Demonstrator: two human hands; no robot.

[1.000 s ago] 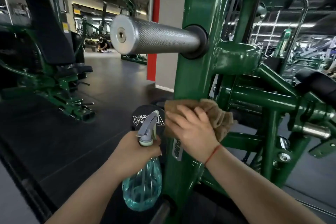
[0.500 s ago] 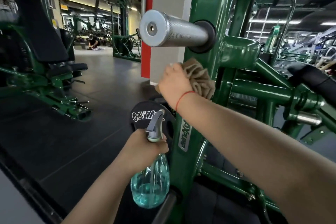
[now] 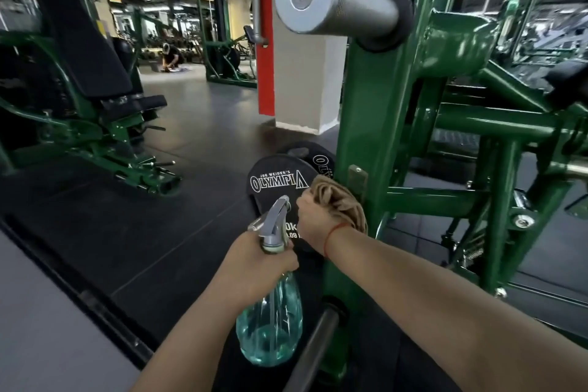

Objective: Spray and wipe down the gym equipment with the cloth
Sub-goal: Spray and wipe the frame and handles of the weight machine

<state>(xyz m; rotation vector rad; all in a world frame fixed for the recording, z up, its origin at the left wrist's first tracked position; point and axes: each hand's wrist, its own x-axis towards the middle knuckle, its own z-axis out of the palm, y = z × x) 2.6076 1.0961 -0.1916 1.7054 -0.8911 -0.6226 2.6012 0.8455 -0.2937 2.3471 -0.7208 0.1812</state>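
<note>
Our left hand (image 3: pixel 254 267) grips spray bottle (image 3: pixel 270 328), lower centre | our right hand (image 3: pixel 313 223) clutches tan cloth (image 3: pixel 337 200), seemingly touching green upright (image 3: pixel 366 121)

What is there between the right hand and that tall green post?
In the head view, only the bunched tan cloth: the right hand grips it, and it fills the stretch up to the green post.
</note>
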